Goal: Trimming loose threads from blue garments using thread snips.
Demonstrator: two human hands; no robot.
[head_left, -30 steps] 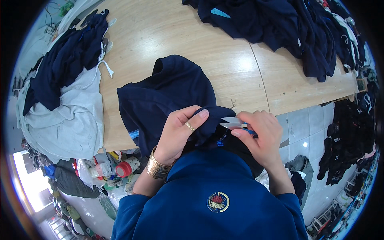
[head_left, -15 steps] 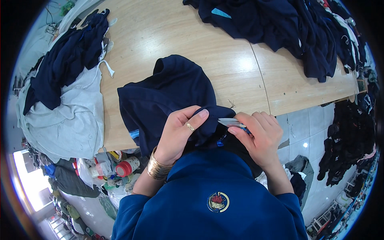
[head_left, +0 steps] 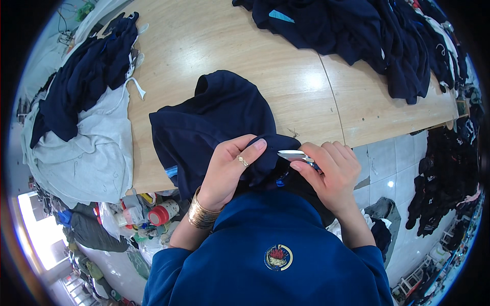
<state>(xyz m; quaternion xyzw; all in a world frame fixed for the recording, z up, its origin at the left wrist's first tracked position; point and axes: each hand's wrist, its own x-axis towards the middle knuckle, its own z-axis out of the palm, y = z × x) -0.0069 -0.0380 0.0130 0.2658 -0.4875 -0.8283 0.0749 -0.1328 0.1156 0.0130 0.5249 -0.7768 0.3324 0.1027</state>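
A navy blue garment [head_left: 219,109] lies bunched at the near edge of the table, part of it hanging over toward my body. My left hand [head_left: 232,163] pinches its fabric between thumb and fingers; a ring and a stack of gold bangles are on that hand and wrist. In my right hand [head_left: 329,171] is a pair of thread snips [head_left: 292,154], gripped between thumb and fingers. Their metal blades point left, close beside the fabric at my left thumb. The snips' handle is mostly hidden by my fingers.
Loose dark threads [head_left: 293,132] lie on the wooden table [head_left: 176,46] just beyond the garment. More navy garments [head_left: 347,35] are heaped at the far right. Navy and pale grey cloth [head_left: 97,153] drapes over the left edge. A red-lidded bottle [head_left: 158,215] stands below the table.
The snips' blades have tilted slightly and catch the light more brightly. Both hands and the garment have stayed almost exactly in place.
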